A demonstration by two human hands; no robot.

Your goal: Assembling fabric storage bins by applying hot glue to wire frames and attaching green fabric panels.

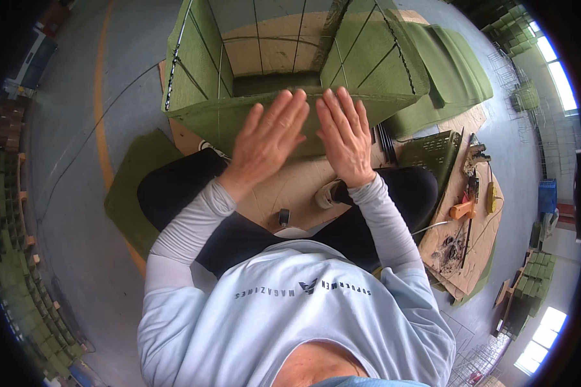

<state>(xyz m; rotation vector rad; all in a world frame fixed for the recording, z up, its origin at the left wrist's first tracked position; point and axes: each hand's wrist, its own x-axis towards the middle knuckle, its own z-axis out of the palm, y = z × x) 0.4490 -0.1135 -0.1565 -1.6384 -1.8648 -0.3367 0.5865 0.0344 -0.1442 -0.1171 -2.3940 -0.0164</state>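
Note:
A large green box of felt-like sheet, its walls lined with thin dark wires, stands open in front of me. My left hand lies over the box's near wall with fingers stretched out. Beside it, my right hand is likewise flat, its fingertips around the wall's top edge. Neither hand holds anything. Whether both palms press on the wall or hover just off it, I cannot tell.
Cardboard covers the floor between my legs. At the right, a board carries an orange-handled glue gun. Black strips and a perforated green piece lie nearer. Green sheets rest beyond.

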